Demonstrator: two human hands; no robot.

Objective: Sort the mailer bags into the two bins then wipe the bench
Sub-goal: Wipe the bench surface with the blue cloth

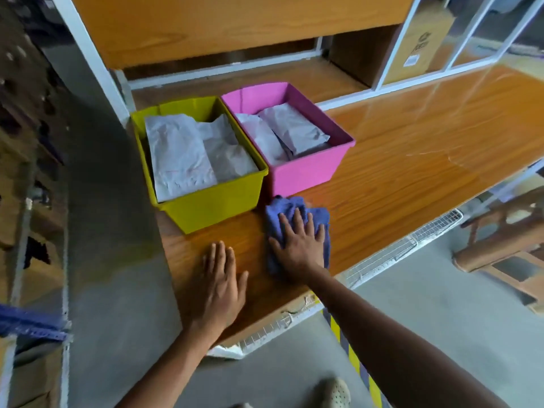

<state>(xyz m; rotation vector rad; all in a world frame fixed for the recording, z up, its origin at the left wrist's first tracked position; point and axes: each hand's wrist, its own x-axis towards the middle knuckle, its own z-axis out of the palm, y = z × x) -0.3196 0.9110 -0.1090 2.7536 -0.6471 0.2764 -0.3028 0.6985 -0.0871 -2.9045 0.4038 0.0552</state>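
A yellow bin [212, 203] and a pink bin [303, 172] stand side by side at the left end of the wooden bench [412, 160]. Grey mailer bags [182, 154] fill the yellow bin, and more grey mailer bags [290, 131] lie in the pink one. A crumpled blue cloth [290, 209] lies on the bench just in front of the pink bin. My right hand [300, 244] presses flat on the cloth with fingers spread. My left hand [220, 282] rests flat on the bare wood in front of the yellow bin.
A wooden shelf unit with white frame [235, 33] rises behind the bins, with a cardboard box [424, 39] at the back right. A wooden stool [506, 245] stands right of the bench. Shelving with boxes [26, 172] lines the left. The bench's front edge [297, 313] is chipped.
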